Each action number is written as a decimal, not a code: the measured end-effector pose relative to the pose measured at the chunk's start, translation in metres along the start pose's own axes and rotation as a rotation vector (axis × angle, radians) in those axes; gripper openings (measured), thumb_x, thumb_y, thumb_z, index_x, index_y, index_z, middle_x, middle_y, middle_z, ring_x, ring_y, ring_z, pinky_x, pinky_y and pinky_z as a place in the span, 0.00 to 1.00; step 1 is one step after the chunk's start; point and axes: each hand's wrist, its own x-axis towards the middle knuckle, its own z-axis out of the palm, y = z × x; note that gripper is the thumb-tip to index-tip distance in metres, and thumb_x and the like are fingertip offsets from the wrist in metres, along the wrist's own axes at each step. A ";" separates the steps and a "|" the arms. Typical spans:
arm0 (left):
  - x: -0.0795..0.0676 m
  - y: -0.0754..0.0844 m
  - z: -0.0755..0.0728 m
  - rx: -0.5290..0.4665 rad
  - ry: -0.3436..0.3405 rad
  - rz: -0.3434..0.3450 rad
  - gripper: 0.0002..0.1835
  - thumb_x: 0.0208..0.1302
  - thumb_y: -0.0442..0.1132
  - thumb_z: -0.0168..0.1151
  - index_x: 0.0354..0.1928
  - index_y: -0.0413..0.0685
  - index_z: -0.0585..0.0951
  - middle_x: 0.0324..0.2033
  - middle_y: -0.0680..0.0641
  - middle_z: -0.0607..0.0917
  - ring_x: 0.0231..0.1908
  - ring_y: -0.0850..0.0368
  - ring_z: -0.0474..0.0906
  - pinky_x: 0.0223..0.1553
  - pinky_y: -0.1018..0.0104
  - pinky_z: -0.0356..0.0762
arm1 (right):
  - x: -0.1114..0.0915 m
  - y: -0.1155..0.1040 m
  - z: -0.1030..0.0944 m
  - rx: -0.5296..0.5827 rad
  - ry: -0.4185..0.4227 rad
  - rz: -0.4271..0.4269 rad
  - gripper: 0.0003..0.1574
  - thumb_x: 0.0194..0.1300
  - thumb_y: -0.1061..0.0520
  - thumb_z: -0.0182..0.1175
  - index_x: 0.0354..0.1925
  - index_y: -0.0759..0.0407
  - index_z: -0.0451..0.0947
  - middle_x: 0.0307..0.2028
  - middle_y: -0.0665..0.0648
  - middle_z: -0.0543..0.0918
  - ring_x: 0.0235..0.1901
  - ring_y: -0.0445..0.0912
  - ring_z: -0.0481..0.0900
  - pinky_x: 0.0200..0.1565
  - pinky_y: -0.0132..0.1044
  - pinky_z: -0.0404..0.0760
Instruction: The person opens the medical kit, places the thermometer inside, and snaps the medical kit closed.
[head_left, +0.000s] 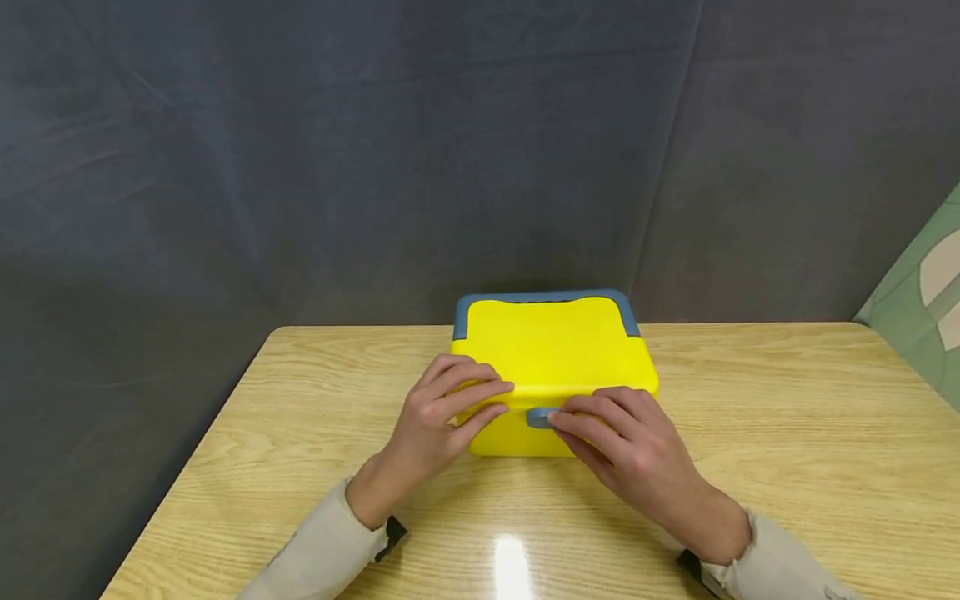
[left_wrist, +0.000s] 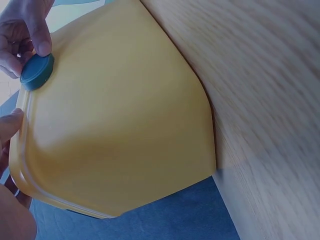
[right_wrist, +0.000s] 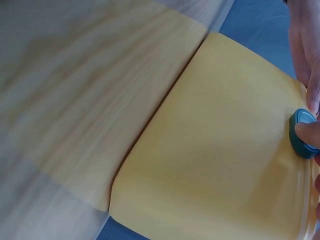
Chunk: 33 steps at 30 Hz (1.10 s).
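Observation:
A yellow lidded box (head_left: pixel 555 350) stands on the table, with a blue carry handle (head_left: pixel 542 296) folded along its far edge. On its front, just under the lid's rim, sits a round-ended blue latch (head_left: pixel 538 418). My left hand (head_left: pixel 435 412) holds the front left part of the lid, fingers on top and thumb at the front below the rim. The right hand (head_left: pixel 637 446) pinches the latch at its right end, its other fingers lying on the lid's front edge. In the right wrist view the thumb (right_wrist: pixel 307 132) presses on the latch's face. The lid is down.
The wooden table (head_left: pixel 315 433) runs out on both sides of the box. Behind its far edge hangs a dark grey curtain (head_left: pixel 420 167). A green patterned cloth (head_left: pixel 915 308) shows at the right.

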 end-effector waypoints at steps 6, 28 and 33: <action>-0.001 0.001 0.001 0.007 0.003 -0.001 0.14 0.53 0.37 0.77 0.43 0.46 0.89 0.41 0.48 0.87 0.44 0.53 0.77 0.49 0.66 0.78 | -0.002 -0.002 0.000 -0.006 -0.004 0.020 0.23 0.77 0.44 0.50 0.40 0.52 0.88 0.37 0.51 0.87 0.38 0.48 0.79 0.41 0.37 0.74; -0.001 -0.003 -0.008 -0.050 0.015 0.019 0.12 0.49 0.33 0.78 0.38 0.43 0.89 0.38 0.47 0.86 0.43 0.53 0.77 0.47 0.66 0.78 | 0.011 0.010 -0.024 -0.023 -0.074 0.097 0.29 0.76 0.37 0.48 0.40 0.55 0.87 0.36 0.52 0.85 0.35 0.46 0.78 0.40 0.35 0.77; -0.007 -0.005 -0.021 -0.078 0.050 -0.007 0.08 0.52 0.34 0.77 0.35 0.44 0.88 0.36 0.48 0.85 0.42 0.52 0.77 0.49 0.69 0.77 | 0.001 0.030 -0.035 -0.012 -0.024 0.168 0.30 0.73 0.36 0.53 0.43 0.59 0.86 0.38 0.56 0.85 0.37 0.48 0.77 0.43 0.30 0.73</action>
